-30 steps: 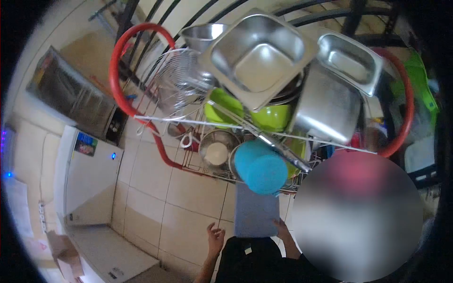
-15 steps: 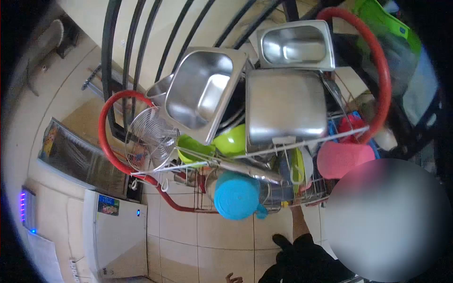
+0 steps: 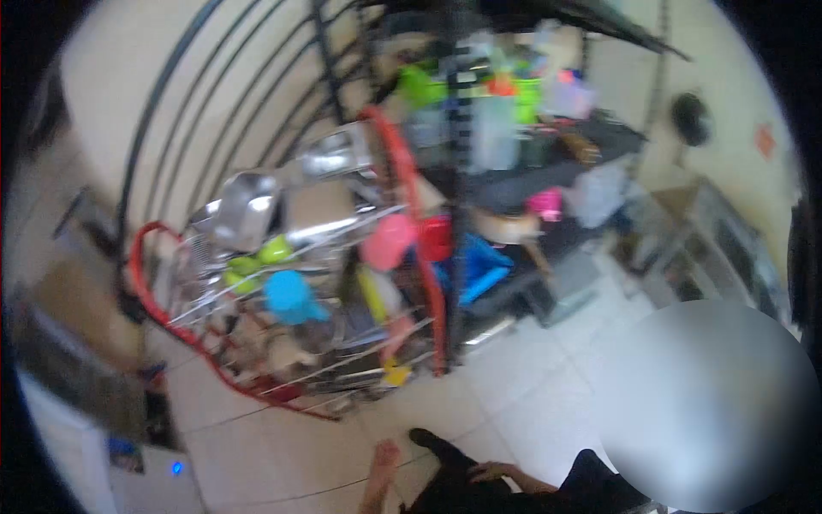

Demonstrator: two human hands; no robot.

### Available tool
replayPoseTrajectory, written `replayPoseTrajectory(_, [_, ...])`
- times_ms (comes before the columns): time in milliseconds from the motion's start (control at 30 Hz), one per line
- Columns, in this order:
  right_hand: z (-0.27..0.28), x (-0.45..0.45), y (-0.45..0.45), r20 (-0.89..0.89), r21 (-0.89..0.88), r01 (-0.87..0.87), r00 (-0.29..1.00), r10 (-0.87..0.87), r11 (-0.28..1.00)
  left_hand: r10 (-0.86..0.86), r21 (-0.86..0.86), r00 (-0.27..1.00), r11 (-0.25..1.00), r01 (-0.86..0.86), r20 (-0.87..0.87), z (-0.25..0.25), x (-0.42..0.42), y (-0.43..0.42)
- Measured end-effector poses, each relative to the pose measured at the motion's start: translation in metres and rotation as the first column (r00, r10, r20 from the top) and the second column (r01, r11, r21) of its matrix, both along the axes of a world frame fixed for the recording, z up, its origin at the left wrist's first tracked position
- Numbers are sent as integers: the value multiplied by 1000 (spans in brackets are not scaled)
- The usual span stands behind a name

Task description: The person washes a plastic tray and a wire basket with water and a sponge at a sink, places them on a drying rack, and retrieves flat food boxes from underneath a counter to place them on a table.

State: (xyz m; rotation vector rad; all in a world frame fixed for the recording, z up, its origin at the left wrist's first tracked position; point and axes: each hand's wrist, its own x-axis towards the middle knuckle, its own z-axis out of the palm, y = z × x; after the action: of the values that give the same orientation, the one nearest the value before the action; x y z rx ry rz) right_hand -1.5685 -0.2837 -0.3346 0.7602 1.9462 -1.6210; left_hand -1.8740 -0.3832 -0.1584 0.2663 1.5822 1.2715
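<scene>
Head view, motion-blurred throughout. Low in frame, near centre: left hand [image 3: 385, 456], lifted above pale floor tiles [image 3: 278, 458], fingers drawn in close. Cannot tell, for the blur, whether holding anything. To its right: right hand [image 3: 491, 472], over dark trousers [image 3: 449, 494], fingers extended, loosely spread. Cannot tell touching from hovering. Between the hands and higher in frame, a dark shoe [image 3: 419, 438] on the tiles.

Nearest to both: wire rack [image 3: 396, 147] with red tubing, ahead and mostly to the left, apart from both hands. Heavily loaded. Toward its back, steel pans [image 3: 244, 206] and a broad steel box [image 3: 319, 210]. In front of these, green bowls [image 3: 274, 249], then a blue jug [image 3: 287, 295] near the middle. Right of the jug, a pink cup [image 3: 390, 244], and next to that a red container [image 3: 434, 238] by the tubing. At the lower front edge, a yellow item [image 3: 396, 373], closest of the load to the left hand; too smeared to identify.

Behind the rack, black railing [image 3: 328, 73]. To the right, a black post [image 3: 461, 171], then dark shelves [image 3: 514, 184] bearing coloured tubs [image 3: 495, 128]. Lower left corner: white fridge [image 3: 145, 484], blue light [image 3: 177, 468] showing.
</scene>
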Motion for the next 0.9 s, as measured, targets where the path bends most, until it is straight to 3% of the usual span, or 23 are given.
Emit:
replayPoseTrajectory(33, [15,31,-18,29,18,81,996,-81,997,-183,90,959,974,207,-216,57,14,29])
replayPoseTrajectory(67, [24,56,-38,59,-66,357,934,-353,932,-246,255,921,910,327,-301,116,32,55])
replayPoseTrajectory(100, [30,80,-58,94,-145,606,795,-599,782,-286,345,907,855,387,-311,162,56,75])
replayPoseTrajectory(133, [23,102,-67,93,-134,679,734,-673,722,-356,514,899,738,438,-255,210,84,89])
replayPoseTrajectory(167, [-7,129,-70,173,-54,804,592,-787,593,-437,660,878,603,448,-197,257,111,98])
replayPoseTrajectory(200, [-22,154,-86,249,27,895,425,-870,445,-541,646,770,460,608,-339,298,137,101])
replayPoseTrajectory(267, [55,177,-93,169,280,948,108,-980,152,-634,633,534,90,769,-558,364,193,115])
replayPoseTrajectory(333, [5,211,-113,-2,362,929,-77,-997,-72,-705,749,423,-230,622,-569,378,261,136])
replayPoseTrajectory(400, [-4,246,-129,-40,349,934,-59,-997,-70,-780,837,345,-391,383,-522,382,340,156])
replayPoseTrajectory(467, [-22,284,-147,18,470,877,-121,-992,-99,-839,878,264,-434,199,-475,382,415,165])
replayPoseTrajectory(533, [-50,336,-160,10,449,846,-325,-946,-286,-874,894,192,-445,47,-446,383,497,180])
replayPoseTrajectory(600, [-29,402,-168,104,319,853,-466,-879,-414,-896,899,132,-434,-63,-424,384,575,191])
replayPoseTrajectory(667, [-51,480,-175,211,291,845,-514,-832,-448,-913,903,63,-408,-134,-403,386,648,200])
replayPoseTrajectory(700, [-65,529,-178,198,164,856,-515,-834,-490,-918,904,27,-395,-163,-396,387,691,199])
replayPoseTrajectory(733, [-60,557,-190,188,41,852,-520,-833,-522,-924,911,1,-376,-170,-382,390,721,205])
replayPoseTrajectory(833, [41,648,-164,170,198,746,-665,-727,-636,-934,916,-92,-313,-249,-345,406,818,204])
replayPoseTrajectory(867, [46,672,-162,149,210,730,-682,-716,-651,-932,914,-114,-305,-268,-345,408,848,205])
replayPoseTrajectory(900, [44,699,-158,71,152,649,-759,-647,-745,-928,915,-142,-298,-273,-345,406,877,209])
